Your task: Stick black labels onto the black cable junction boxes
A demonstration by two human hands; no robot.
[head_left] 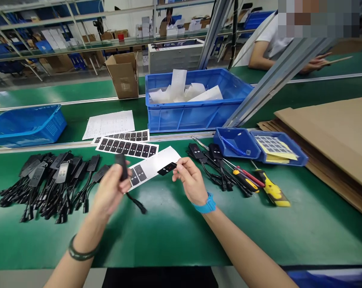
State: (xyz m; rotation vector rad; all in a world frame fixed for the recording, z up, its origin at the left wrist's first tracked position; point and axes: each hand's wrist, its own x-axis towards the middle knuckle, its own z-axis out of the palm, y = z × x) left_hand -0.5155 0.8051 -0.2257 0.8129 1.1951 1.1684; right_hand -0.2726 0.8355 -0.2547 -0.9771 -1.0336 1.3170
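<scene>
My left hand (110, 190) is closed round a small black device (121, 166) whose cable (136, 203) hangs down to the green table. My right hand (190, 178) pinches a black sticker (167, 168) just peeled from a white backing sheet (157, 162), which lies between the hands. Further sticker sheets (127, 147) lie just behind it. A big pile of the same black cabled devices (49, 182) lies to the left of my left hand.
A smaller bunch of devices (209, 160) lies right of my right hand, beside screwdrivers (259, 182). Two small blue trays (259, 145), a large blue crate with white paper (195, 100), a blue basket (25, 125), flat cardboard (333, 140) and another person's arm (277, 58) are around.
</scene>
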